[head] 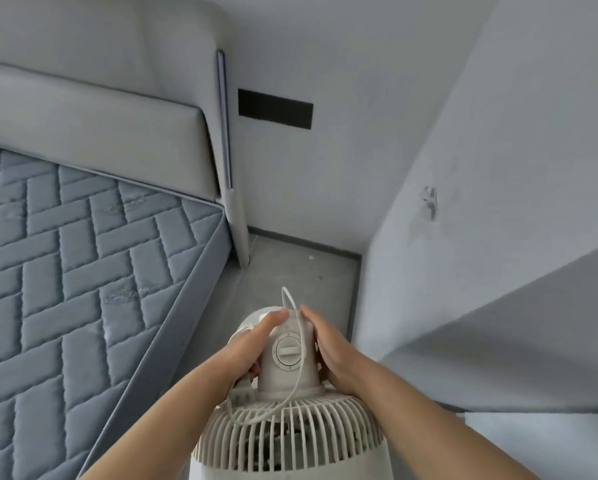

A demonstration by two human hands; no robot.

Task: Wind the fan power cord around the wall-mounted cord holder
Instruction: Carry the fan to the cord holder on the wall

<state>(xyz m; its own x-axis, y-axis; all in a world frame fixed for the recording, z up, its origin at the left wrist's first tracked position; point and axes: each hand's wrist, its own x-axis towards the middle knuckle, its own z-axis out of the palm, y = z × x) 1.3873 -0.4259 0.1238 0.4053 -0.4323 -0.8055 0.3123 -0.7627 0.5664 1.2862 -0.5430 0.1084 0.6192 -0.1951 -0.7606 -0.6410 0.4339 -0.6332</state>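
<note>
Nearest the lens, the cream fan shows its ribbed rear grille, with the cylindrical motor housing rising from the grille's centre and a round control dial facing me. My left hand lies flat against the left side of the housing, fingers extended toward its top, thumb tucked below near the plug; the plug sits at the heel of that hand, though I cannot tell whether I am pinching it. My right hand mirrors this on the right side, palm open and pressed to the housing, fingers straight. Neither hand closes around anything; both cup the housing loosely.

The white power cord runs from a small upright loop above the housing top, between my fingertips, down across the dial, then curves left over the grille in a slack loop toward the plug.

Left of the fan lies a quilted blue-grey mattress against a grey upholstered headboard. A black rectangle is fixed on the wall ahead. Grey floor fills the corner.
</note>
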